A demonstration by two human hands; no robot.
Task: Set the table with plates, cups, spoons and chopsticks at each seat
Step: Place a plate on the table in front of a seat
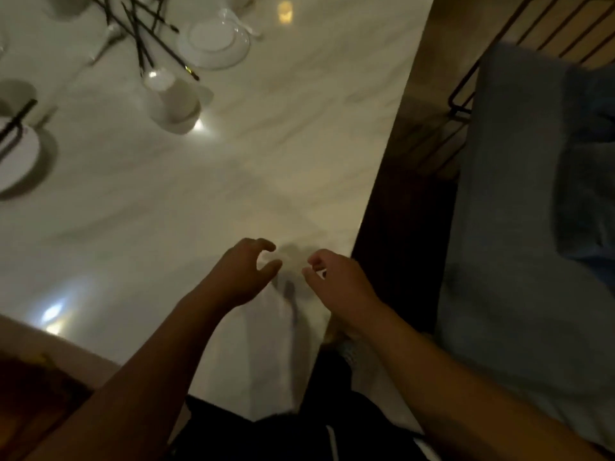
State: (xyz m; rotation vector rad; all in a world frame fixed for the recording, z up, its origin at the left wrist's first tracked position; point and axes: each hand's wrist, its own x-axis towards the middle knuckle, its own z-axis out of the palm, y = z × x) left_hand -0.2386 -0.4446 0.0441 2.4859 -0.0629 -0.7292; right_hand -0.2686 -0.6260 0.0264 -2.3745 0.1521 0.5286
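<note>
"Plates, where are they?"

"One round white plate [216, 41] lies at the upper middle of the frame, smooth, with a glassy rim. Another plate [16, 158] is cut off by the left edge, with a dark pair of chopsticks [16, 121] laid across it."

"And the rest of the settings?"

"A loose heap of thin dark chopsticks [146, 34] is crossed every which way at the upper left. A white spoon [106, 38] lies among them, and a second spoon [243, 24] sits just beside the upper plate. A plain white cylindrical cup [176, 101] stands below the heap. The blur hides finer detail."

"What are your hands doing?"

"My left hand [239, 274] and right hand [339, 281] hang over the near right part of the table [266, 144], close together but apart. The fingers of each curl loosely, thumb and forefinger parted in a C. Neither has hold of anything."

"What is the table like?"

"Pale polished stone with faint grey veins, glossy enough to throw back lamp glare. Its straight edge runs down the right side. Beyond it are a soft blue cloth [515, 227] and a dark wire rack [499, 44] at the upper right."
</note>
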